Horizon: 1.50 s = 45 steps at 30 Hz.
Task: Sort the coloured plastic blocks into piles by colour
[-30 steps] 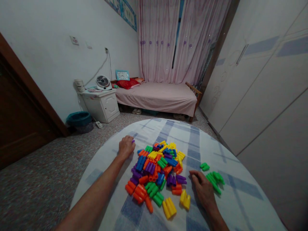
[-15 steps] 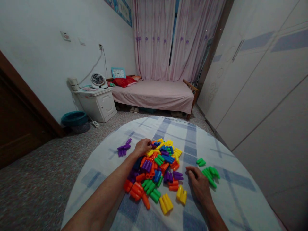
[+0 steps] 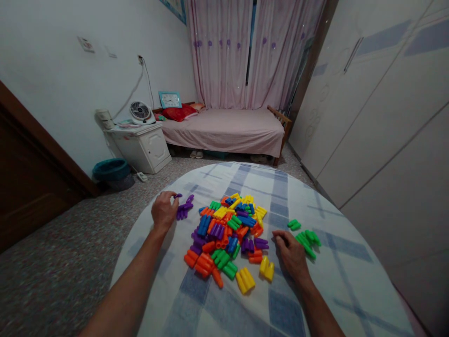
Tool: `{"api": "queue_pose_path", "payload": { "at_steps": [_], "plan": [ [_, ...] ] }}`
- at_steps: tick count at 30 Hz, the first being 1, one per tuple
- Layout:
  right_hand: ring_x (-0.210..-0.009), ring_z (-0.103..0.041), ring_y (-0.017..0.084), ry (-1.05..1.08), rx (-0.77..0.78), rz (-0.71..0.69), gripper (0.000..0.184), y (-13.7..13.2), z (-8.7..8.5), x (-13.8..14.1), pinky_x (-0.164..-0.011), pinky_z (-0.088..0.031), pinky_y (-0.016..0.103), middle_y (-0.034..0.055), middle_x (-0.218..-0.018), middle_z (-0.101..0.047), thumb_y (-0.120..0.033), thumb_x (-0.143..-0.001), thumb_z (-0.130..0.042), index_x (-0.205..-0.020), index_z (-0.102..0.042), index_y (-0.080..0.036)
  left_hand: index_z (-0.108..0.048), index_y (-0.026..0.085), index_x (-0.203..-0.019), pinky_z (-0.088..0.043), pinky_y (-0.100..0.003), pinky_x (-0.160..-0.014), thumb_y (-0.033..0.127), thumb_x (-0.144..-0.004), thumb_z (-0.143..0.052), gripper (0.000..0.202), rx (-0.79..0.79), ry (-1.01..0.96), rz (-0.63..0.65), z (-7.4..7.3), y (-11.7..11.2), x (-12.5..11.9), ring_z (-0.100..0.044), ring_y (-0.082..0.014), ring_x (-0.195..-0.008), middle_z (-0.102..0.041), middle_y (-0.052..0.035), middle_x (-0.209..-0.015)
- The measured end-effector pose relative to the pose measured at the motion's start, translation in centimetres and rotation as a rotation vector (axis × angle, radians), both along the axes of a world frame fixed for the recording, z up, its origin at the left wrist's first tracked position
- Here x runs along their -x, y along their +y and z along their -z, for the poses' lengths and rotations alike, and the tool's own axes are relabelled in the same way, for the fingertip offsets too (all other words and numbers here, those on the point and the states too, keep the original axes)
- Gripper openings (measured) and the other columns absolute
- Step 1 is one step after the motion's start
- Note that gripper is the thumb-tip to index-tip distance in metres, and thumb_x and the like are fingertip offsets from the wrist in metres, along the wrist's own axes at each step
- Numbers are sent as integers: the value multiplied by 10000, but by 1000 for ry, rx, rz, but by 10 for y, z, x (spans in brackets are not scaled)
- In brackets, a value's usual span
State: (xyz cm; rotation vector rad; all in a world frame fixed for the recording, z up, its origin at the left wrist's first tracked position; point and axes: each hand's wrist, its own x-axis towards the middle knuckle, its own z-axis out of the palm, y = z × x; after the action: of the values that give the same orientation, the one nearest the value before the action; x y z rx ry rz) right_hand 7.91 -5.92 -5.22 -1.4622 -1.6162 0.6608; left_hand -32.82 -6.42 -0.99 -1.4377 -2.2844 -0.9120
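Observation:
My left hand (image 3: 164,210) is at the left of the table, with a small purple plastic toy piece (image 3: 178,195) pinched between thumb and fingertips. Just beside it lies a little group of purple pieces (image 3: 184,211). In the middle is a heap of toy building pieces (image 3: 224,229), shaped like joined tubes in orange, yellow, green, blue and purple. Right of the heap my right hand (image 3: 290,252) rests on the tablecloth, fingers loosely bent, with nothing visible in them. Close to its far side lie several green pieces (image 3: 307,243).
The round table wears a blue and white checked cloth (image 3: 217,313). Beyond it stand a bed (image 3: 224,128), a white cabinet (image 3: 150,150) with a fan (image 3: 141,112) on it, and a bin (image 3: 112,171). A wardrobe (image 3: 379,103) lines the right side.
My left hand has moved left from the heap to the purple group, carrying a purple piece. My right hand has stayed in place on the cloth. The view has shifted slightly.

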Motion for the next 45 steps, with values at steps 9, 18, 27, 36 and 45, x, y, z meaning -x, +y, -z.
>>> {"api": "queue_pose_path", "payload": {
  "at_steps": [9,18,27,36,45],
  "plan": [
    [-832,-620,205,-18,-30,-13,317,-1,0,0,-778,-458,325,72,-886,-694,-365,-798,-446,-883,-681,-170,-640,179,-1055,-482,-321,-838,305,-822,-497,301,119,-326,-61,40,-24,8,-622,-215,-929,-662,-88,-1022],
    [-842,-612,206,-65,-56,-98,303,0,3,-1,-778,-455,325,84,-906,-689,-373,-806,-465,-885,-672,-165,-600,126,-1117,-416,-418,-1016,270,-816,-499,348,-58,-242,-29,24,-30,-18,-527,-269,-1154,-585,-148,-1185],
    [-846,-611,206,-47,-52,-78,296,2,6,0,-782,-447,329,67,-902,-682,-348,-817,-447,-896,-673,-173,-630,223,-1050,-474,-354,-867,414,-797,-622,317,236,-80,547,-14,-53,-117,-583,-228,-991,-620,-61,-1046],
    [-850,-616,207,-28,-39,-68,296,0,4,0,-795,-450,333,64,-909,-685,-348,-819,-442,-900,-672,-180,-580,191,-987,-471,-319,-750,349,-714,-691,335,333,-255,559,-5,-54,-124,-578,-199,-881,-574,-43,-980],
    [-860,-620,207,-33,-32,-69,305,-2,2,0,-782,-450,325,64,-926,-687,-355,-821,-438,-916,-668,-180,-518,191,-1093,-504,-320,-751,390,-706,-676,462,123,-571,406,-5,-55,-82,-621,-182,-836,-635,-36,-975]
  ]
}}
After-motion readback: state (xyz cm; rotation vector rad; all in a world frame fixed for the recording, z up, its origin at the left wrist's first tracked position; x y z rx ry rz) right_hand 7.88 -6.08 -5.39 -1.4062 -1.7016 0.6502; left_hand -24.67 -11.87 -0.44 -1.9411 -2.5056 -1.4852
